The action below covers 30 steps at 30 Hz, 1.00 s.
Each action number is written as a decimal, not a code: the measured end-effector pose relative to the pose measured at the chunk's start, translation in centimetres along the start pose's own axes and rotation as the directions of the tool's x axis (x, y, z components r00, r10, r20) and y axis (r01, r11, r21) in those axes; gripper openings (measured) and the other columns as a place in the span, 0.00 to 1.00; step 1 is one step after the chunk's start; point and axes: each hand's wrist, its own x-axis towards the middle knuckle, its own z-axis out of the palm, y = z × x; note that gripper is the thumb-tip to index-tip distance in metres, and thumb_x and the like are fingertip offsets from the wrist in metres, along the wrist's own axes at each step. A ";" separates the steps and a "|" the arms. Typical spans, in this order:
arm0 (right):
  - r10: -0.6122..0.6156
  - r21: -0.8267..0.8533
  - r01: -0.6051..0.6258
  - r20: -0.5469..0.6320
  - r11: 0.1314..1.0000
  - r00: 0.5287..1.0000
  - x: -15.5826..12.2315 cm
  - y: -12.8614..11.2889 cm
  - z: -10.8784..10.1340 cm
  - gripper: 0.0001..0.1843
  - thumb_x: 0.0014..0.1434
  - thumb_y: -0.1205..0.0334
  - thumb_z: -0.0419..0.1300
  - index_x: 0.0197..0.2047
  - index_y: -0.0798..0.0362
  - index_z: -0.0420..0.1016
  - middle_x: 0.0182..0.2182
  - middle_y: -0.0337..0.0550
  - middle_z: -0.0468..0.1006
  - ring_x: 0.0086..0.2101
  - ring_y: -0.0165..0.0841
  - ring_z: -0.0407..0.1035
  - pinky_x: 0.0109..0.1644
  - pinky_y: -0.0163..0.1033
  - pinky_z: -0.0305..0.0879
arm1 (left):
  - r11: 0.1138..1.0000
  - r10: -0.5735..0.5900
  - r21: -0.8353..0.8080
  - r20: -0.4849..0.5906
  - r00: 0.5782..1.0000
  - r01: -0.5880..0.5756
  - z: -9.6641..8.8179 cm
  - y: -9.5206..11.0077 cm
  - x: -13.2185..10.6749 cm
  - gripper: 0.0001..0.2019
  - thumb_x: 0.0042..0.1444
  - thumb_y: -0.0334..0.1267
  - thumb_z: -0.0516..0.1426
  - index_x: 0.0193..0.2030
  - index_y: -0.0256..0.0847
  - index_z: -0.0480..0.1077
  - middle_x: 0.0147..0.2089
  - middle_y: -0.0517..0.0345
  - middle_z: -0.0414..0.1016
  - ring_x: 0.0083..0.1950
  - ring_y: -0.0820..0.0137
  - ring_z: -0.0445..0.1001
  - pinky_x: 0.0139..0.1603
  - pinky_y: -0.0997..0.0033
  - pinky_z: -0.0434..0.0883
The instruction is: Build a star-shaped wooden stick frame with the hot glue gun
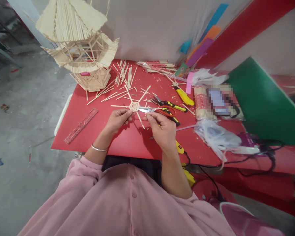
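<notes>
My left hand [118,118] pinches the edge of a small star-shaped frame of thin wooden sticks [134,105], held just above the red table [127,141]. My right hand [162,128] is closed around red-handled scissors [159,111], whose blades point left at the frame's hub. A metal bangle sits on my left wrist. Both arms wear pink sleeves.
A tall stick-built pavilion model [81,42] stands at the table's far left. Loose sticks [123,78] lie scattered behind the frame. A red ruler [81,126] lies left; yellow-handled pliers [172,105], a yellow cutter [185,97], a stick bundle [203,103], plastic bags [216,136] and a green board [263,101] are to the right.
</notes>
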 end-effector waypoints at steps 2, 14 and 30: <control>0.022 0.040 -0.022 0.016 0.999 1.000 -0.1 0.0 -0.1 0.13 0.64 0.52 0.61 0.45 0.49 0.83 0.36 0.42 0.86 0.38 0.36 0.81 0.47 0.42 0.76 | 0.989 0.014 0.145 0.033 0.999 -0.018 -0.6 0.4 -0.2 0.21 0.53 0.56 0.64 0.24 0.38 0.71 0.19 0.62 0.65 0.20 0.78 0.60 0.22 0.74 0.58; 0.154 0.109 -0.171 0.155 0.979 0.976 -2.5 0.9 0.4 0.15 0.59 0.48 0.64 0.39 0.50 0.85 0.34 0.43 0.86 0.31 0.34 0.78 0.37 0.38 0.74 | 0.378 0.367 0.926 -0.128 0.921 -0.022 -6.5 1.7 -3.8 0.12 0.58 0.45 0.62 0.29 0.40 0.78 0.34 0.50 0.80 0.38 0.62 0.74 0.39 0.64 0.67; -0.089 -0.142 0.128 0.254 0.982 0.963 -3.9 0.0 1.6 0.13 0.64 0.52 0.62 0.39 0.50 0.84 0.36 0.46 0.85 0.37 0.38 0.78 0.47 0.42 0.71 | 0.746 0.435 0.504 0.128 0.891 -0.436 -0.6 0.5 -7.6 0.14 0.63 0.43 0.59 0.28 0.41 0.76 0.28 0.55 0.77 0.30 0.71 0.72 0.33 0.72 0.67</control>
